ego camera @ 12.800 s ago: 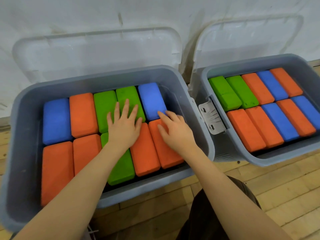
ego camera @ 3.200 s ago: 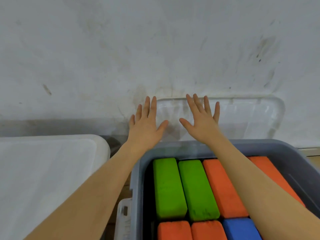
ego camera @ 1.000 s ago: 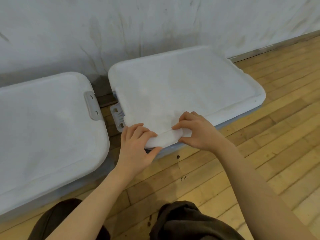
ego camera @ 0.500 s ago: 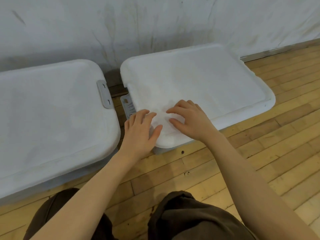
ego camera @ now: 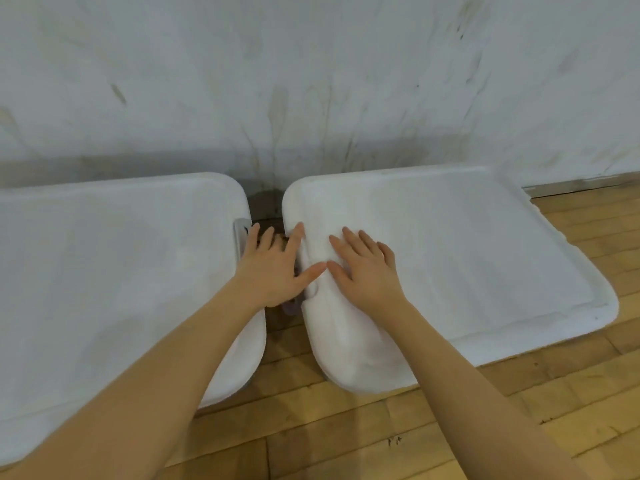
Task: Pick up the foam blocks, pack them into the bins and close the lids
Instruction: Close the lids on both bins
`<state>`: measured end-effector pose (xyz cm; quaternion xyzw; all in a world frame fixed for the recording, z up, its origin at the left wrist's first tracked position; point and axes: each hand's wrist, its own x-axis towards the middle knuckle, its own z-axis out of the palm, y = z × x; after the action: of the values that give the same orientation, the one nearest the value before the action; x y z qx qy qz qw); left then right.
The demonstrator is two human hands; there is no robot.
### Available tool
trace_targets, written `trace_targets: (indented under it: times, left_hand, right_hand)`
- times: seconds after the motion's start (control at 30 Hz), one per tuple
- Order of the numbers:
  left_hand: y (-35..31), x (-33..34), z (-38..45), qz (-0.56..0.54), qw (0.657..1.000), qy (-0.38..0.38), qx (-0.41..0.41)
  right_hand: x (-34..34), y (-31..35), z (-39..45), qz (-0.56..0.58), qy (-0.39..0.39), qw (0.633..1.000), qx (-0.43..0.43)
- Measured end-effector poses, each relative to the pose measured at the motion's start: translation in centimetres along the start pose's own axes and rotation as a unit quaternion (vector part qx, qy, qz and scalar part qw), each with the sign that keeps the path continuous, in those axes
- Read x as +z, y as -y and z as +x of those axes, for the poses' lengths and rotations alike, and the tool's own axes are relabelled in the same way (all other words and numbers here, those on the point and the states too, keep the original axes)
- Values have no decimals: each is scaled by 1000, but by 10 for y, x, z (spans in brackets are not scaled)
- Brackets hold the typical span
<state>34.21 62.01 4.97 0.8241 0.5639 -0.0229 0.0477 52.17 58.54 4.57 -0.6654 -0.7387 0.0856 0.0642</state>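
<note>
A wooden floor (ego camera: 346, 427) meets a scuffed white wall (ego camera: 311, 81). Straight, spread fingers (ego camera: 349, 242) of the right hand (ego camera: 367, 271) press flat on the right lid (ego camera: 467, 258). The left hand (ego camera: 273, 268), fingers extended, reaches into the gap beside the left lid (ego camera: 114, 271), near its grey latch (ego camera: 240, 233). Both lids lie shut over their bins.

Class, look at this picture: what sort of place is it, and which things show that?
Probably an indoor hall or gym-like room: a strip-wood floor, a scuffed white wall, and two lidded storage bins, the left lid and the right lid, set against it.
</note>
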Motion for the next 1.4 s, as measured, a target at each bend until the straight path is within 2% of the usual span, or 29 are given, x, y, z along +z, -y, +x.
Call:
trace_targets:
  times: [0.17, 0.37, 0.43, 0.53, 0.63, 0.73, 0.87, 1.2, 1.33, 1.4]
  left_hand:
    - [0, 6, 8, -25, 998, 60, 17]
    - [-5, -7, 3, -23, 1000, -8, -1]
    - [-9, -7, -1, -106, 994, -19, -9]
    - [-18, -5, -10, -251, 965, -45, -61]
    - [-23, 1, -21, -321, 938, -80, -106]
    - [-26, 7, -30, -284, 955, -64, -60]
    - [-29, 11, -32, -193, 979, -46, -53]
    - [-42, 7, -33, -155, 986, -50, -45]
    - [-38, -5, -34, -102, 993, -15, -49]
    - [-38, -19, -37, -86, 995, -28, -48]
  right_hand:
    - [10, 0, 4, -18, -12, 1000, 13]
    - [9, 1, 3, -15, -23, 1000, 14]
    - [10, 1, 3, -11, -27, 999, 14]
    - [10, 1, 3, 1, -34, 999, 16]
    - [9, 1, 3, 12, -27, 999, 19]
    - [7, -3, 2, 20, -7, 1000, 7]
    - [-1, -12, 3, 36, 34, 999, -23]
    - [3, -12, 4, 103, -27, 994, -15]
    - [-14, -14, -8, 146, -41, 988, -4]
    - [-31, -19, -24, 143, -62, 988, 4]
